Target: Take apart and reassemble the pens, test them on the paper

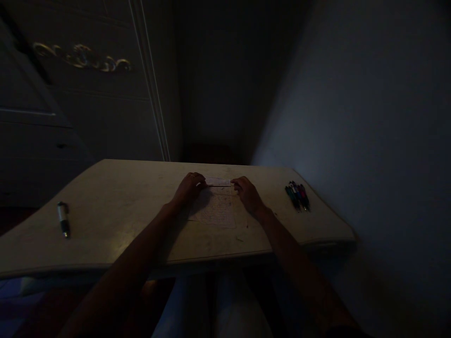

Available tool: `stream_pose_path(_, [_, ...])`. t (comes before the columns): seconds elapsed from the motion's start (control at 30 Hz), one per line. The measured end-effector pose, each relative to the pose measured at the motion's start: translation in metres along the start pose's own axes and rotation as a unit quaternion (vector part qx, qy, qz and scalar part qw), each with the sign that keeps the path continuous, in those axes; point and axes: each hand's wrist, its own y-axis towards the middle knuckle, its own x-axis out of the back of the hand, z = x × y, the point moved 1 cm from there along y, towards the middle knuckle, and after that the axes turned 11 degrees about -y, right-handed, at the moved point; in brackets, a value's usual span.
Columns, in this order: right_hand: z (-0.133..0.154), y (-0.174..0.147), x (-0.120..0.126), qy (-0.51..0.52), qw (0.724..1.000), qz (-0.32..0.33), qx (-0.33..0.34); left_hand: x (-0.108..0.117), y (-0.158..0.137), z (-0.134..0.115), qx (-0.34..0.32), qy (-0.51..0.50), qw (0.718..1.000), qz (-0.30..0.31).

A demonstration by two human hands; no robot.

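Observation:
A thin sheet of paper [215,211], covered in faint marks like writing, lies on the pale tabletop in front of me. My left hand [192,184] has its fingers closed at the sheet's far left side, with a ring on one finger. At the far right side, the fingertips of my right hand [246,190] are pinched at the paper's edge. Between the hands runs a narrow, lighter paper strip [217,181] with a thin dark line below it. Whether that line is a fold, a gap or a slim object is too dim to tell.
Several pens [298,196] lie bunched at the table's right side. A thick white-and-dark pen [64,219] lies alone at the left. A wall [352,117] borders the right, and furniture with an ornate handle [82,56] stands at the back left. The pale table [141,188] has small dark specks.

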Motion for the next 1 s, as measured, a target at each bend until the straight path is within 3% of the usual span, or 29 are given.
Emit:
stream_pose_path(0.17, [0.006,0.002,0.002,0.015,1.000,-0.007,0.008,0.003,0.000,-0.003,0.027,0.006,1.000,0.006])
stream_pose_path(1.0, [0.012,0.002,0.006,0.018,1.000,0.009,0.024,0.001,0.001,-0.003,0.024,0.008,1.000,0.005])
